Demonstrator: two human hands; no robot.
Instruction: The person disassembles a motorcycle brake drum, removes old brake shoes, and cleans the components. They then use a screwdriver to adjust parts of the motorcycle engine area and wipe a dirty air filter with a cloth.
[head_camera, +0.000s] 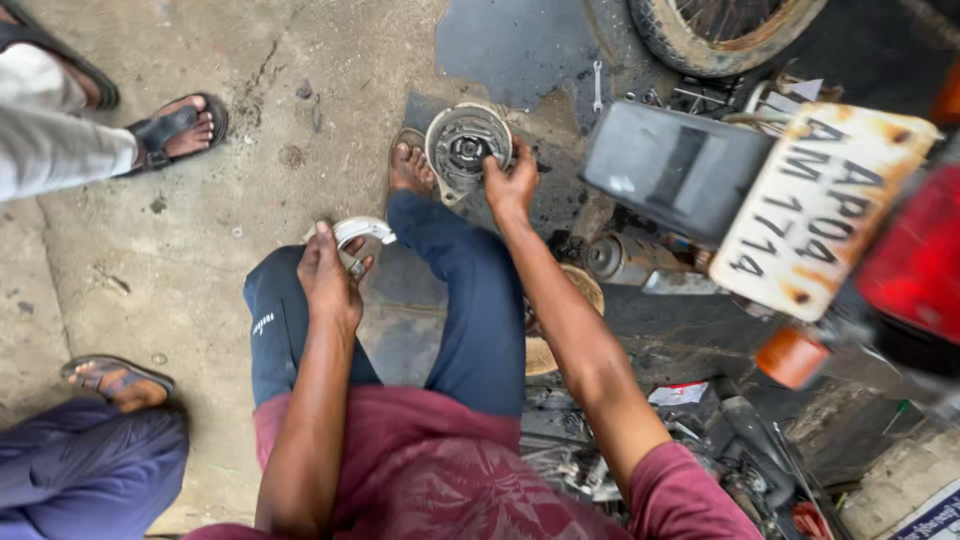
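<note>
Right arm stretched forward, right hand (511, 181) gripped rim of round brake drum plate (466, 147), standing on edge on oily floor (200, 260) beside bare foot (410, 168). Left arm bent over knee, left hand (328, 272) closed around curved brake shoe (361, 231), shoe jutted above fingers. Motorcycle rear (800, 200) close right.

An open-floor motorcycle repair workshop is shown. The work is done on a stained, cracked concrete floor (200, 250) darkened by oil patches (520, 45). A motorcycle's rear end with a rusted number plate (815, 205) and a red tail lamp (920, 260) is seen at the right, and a spoked wheel (720, 30) at the top edge. A spanner (597, 85) and loose metal parts (625, 258) are scattered on the ground. A round brake drum plate (465, 148) is propped upright on the floor.
</note>
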